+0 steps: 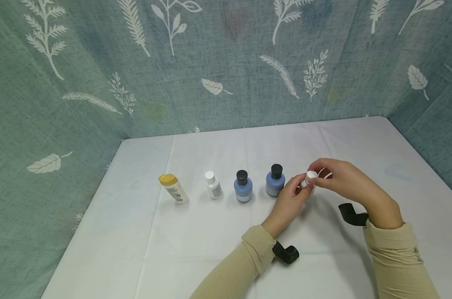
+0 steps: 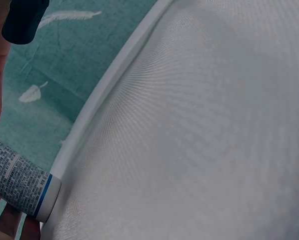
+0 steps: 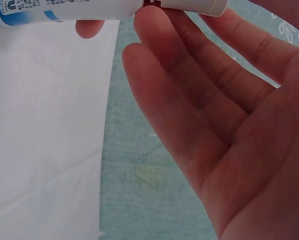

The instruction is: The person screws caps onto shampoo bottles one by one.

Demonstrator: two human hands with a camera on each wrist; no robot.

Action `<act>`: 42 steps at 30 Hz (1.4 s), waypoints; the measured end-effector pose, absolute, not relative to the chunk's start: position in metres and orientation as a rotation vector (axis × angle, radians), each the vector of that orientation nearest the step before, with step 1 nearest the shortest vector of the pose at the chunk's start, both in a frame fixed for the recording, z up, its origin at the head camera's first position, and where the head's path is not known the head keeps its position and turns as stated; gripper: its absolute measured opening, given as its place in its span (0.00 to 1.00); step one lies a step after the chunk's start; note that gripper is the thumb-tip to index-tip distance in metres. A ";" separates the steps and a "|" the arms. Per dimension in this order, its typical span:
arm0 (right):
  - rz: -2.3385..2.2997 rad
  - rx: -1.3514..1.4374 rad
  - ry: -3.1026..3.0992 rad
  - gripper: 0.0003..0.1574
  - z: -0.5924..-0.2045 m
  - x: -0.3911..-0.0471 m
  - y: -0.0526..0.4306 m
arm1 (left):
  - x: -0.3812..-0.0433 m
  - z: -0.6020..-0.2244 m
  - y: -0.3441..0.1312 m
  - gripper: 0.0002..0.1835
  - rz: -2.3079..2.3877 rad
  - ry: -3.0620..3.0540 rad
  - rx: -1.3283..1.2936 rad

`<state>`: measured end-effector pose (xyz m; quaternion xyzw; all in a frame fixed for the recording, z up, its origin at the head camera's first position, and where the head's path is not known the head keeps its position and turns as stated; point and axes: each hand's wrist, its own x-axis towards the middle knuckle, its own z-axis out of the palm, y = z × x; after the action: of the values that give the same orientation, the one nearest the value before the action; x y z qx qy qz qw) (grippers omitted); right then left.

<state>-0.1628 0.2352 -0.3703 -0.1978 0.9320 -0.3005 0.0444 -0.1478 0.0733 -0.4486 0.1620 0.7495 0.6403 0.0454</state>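
Observation:
My left hand [image 1: 287, 204] grips a small white bottle [image 2: 19, 180] with a printed label and a blue band near its base. With its fingertips, my right hand [image 1: 343, 179] pinches the bottle's white cap [image 1: 311, 175] from above. In the right wrist view the white bottle [image 3: 72, 9] lies across the top edge, and the right fingers [image 3: 174, 95] reach up to its cap end. Most of the bottle's body is hidden behind the left fingers in the head view. Just left of the left hand stands a blue bottle [image 1: 275, 186] with a black cap.
Further left in a row stand another blue bottle [image 1: 243, 192] with a black cap, a small white bottle [image 1: 215, 190] and a white bottle with a yellow cap [image 1: 176, 192]. All are on a white-covered table [image 1: 196, 249]. A green leaf-patterned curtain [image 1: 233, 74] hangs behind and at both sides.

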 end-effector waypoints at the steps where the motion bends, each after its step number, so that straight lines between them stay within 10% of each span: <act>1: -0.914 -0.596 2.849 0.17 -0.370 -0.163 0.235 | -0.146 -0.444 0.072 0.16 1.959 2.282 0.493; 23: -0.844 -0.514 2.905 0.27 -0.370 -0.163 0.233 | -0.156 -0.464 0.075 0.16 1.946 2.323 0.513; 42: -0.829 -0.613 2.899 0.14 -0.370 -0.162 0.233 | -0.152 -0.458 0.074 0.17 1.979 2.266 0.506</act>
<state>-0.1620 0.2331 -0.3699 -0.1990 0.9417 -0.2692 0.0326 -0.1523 0.0742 -0.4576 0.1658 0.7421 0.6479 0.0454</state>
